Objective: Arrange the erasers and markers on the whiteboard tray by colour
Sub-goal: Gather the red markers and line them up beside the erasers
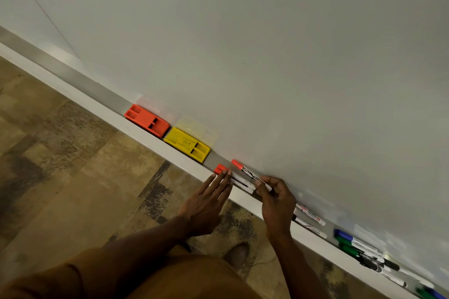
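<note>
Orange-red eraser (147, 120), yellow eraser (187, 144), both w/ dark slots. Rear marker (246, 172) and front marker (239, 183): orange-red caps, white barrels, black print. Further R: white markers (309, 216) w/ red print, blue marker (342, 234), green markers (345, 242), black markers (391, 267). Whiteboard (267, 56) pale grey-white. Tray (97, 91) silver, white front. Floor (73, 165) mottled tan/brown w/ dark patches.

An orange-red plastic eraser (147, 120) and a yellow plastic eraser (187, 144) lie end to end in the long grey whiteboard tray (107, 97). To their right, a red-capped white marker (239, 182) lies flat. Just behind it, a second red-capped marker (243, 169) is pinched by the right hand (277, 204). Blue-capped (342, 234) and green-capped markers (347, 247) lie farther right.
</note>
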Demonstrator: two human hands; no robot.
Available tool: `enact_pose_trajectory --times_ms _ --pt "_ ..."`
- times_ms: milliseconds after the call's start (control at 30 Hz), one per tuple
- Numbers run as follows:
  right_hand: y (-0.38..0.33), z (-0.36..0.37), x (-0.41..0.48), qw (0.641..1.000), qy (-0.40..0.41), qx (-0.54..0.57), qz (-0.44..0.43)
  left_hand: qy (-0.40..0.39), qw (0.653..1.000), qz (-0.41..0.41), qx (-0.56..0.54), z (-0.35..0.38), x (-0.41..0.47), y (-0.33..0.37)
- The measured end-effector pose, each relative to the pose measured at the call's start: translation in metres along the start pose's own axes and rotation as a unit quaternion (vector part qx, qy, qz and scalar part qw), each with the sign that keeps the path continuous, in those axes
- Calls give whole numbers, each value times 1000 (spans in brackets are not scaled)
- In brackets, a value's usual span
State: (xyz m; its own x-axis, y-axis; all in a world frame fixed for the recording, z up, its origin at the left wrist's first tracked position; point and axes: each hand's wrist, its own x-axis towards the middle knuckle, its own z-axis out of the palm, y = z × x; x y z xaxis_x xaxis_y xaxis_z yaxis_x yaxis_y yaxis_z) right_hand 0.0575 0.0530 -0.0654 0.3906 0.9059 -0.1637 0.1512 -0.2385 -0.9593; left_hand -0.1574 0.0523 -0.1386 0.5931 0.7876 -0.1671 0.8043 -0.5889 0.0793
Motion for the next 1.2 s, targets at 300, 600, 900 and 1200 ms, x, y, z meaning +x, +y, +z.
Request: enact_pose_trajectory --times_ms 300,600,900,1200 --pt "22 24 3 933 48 -290 -207 -5 1000 -1 16 2 -2 0" --pt "33 24 4 830 15 -479 -285 14 1000 0 25 -1 -1 0" --pt "45 25 2 829 -15 -493 -263 1 1000 6 18 3 1 0" --pt "32 14 -7 828 -22 -489 -275 28 999 10 12 -5 2 6"
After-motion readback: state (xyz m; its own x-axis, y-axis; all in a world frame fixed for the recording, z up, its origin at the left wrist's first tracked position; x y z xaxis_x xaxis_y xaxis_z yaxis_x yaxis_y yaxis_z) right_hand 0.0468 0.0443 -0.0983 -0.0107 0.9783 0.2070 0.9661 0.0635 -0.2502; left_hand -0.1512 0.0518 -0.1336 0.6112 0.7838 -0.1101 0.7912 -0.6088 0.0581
